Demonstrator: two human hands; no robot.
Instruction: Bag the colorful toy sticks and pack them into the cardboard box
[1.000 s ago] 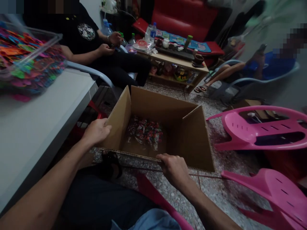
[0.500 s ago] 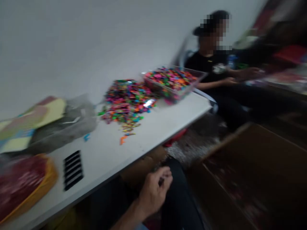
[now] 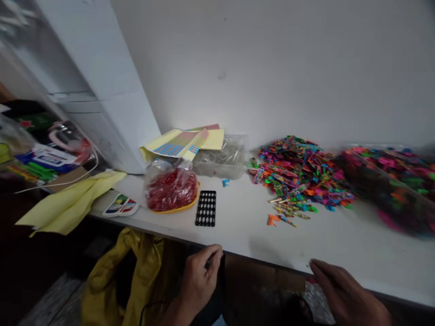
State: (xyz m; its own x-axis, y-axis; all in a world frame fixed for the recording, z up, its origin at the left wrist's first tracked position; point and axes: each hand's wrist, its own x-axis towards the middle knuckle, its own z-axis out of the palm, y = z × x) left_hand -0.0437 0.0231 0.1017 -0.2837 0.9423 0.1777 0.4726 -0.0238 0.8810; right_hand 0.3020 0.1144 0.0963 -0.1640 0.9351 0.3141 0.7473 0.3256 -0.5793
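Multicoloured plastic pieces (image 3: 299, 176) lie in a loose pile on the white table (image 3: 238, 240), ahead of the right hand (image 3: 346, 292), open with fingers spread at the table edge; left hand (image 3: 199, 278) curled narrow, maybe round something small and dark, cannot tell.

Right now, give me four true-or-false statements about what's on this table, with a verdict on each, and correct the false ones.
1. The black strip lies between the red bag and the pile of colored pieces. True.
2. The right hand holds the clear tub. False: it is at the front edge of the table, apart from the tub.
3. The left hand is curled at the table's front edge. True.
4. The yellow sheets lie on the pile. False: they lie by the wall, behind the red bag.
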